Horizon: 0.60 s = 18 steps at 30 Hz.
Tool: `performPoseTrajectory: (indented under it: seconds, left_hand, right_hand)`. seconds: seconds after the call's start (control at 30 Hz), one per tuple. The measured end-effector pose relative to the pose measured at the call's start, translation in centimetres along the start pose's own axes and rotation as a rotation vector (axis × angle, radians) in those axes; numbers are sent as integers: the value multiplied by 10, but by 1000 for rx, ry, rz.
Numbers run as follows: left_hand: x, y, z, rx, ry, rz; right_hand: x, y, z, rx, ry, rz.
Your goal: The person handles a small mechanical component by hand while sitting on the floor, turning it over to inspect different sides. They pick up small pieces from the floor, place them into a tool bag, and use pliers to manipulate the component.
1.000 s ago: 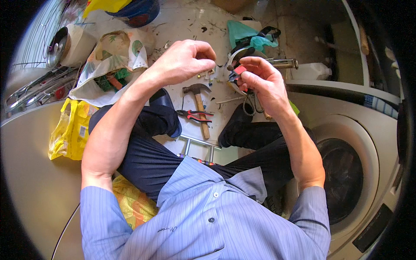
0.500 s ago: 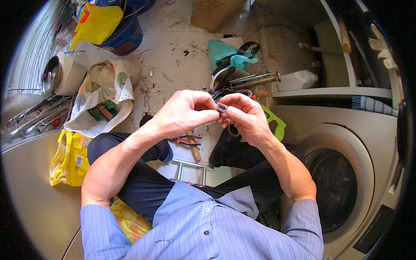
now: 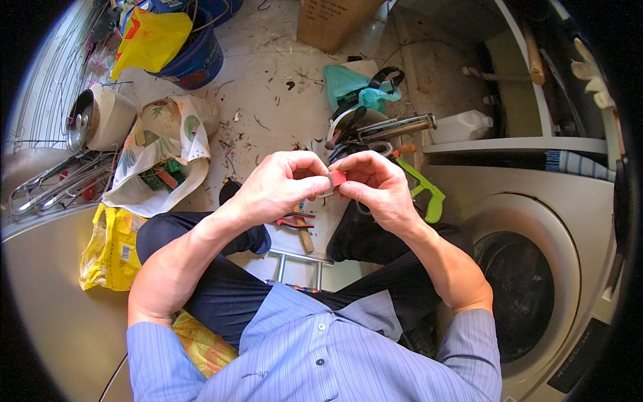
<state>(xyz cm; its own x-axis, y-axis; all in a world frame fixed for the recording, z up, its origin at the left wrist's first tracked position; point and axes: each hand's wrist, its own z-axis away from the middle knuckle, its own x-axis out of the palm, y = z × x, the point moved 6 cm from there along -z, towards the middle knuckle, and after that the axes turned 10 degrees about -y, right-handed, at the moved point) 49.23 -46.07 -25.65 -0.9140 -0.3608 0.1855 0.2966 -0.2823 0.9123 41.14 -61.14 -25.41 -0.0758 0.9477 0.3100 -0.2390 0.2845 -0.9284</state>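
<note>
Between my two hands is a small red block (image 3: 339,177) with a row of dark, comb-like teeth or pins along one side; its exact kind is unclear. The thumb and index finger of my left hand (image 3: 278,187) pinch its left end. My right hand (image 3: 380,191) grips the other end, thumb below and fingers curled above. Under the hands, on the floor between my legs, lie pliers with red and black handles (image 3: 295,221) and a tool with a wooden handle (image 3: 305,237). Beyond my right hand rests a lime-green handled thing (image 3: 432,199).
A front-loading washing machine (image 3: 569,221) stands at my right. To the left are a patterned bag (image 3: 191,174) with scrap inside and a yellow bag (image 3: 107,251). Further off are a blue bucket (image 3: 204,63), a cardboard box (image 3: 335,23) and a teal plastic bag (image 3: 345,80). Debris litters the floor.
The small block has been turned in my fingers: its dark toothed side showed before, and now a red face shows. Both hands have shifted slightly downward in the picture.
</note>
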Motion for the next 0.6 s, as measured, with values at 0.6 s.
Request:
performPoseTrajectory:
  seconds: [0.6]
  left_hand:
    - [4, -13, -5, -50, 36, -11]
  right_hand:
    - [-48, -26, -9, 18, 175, 213]
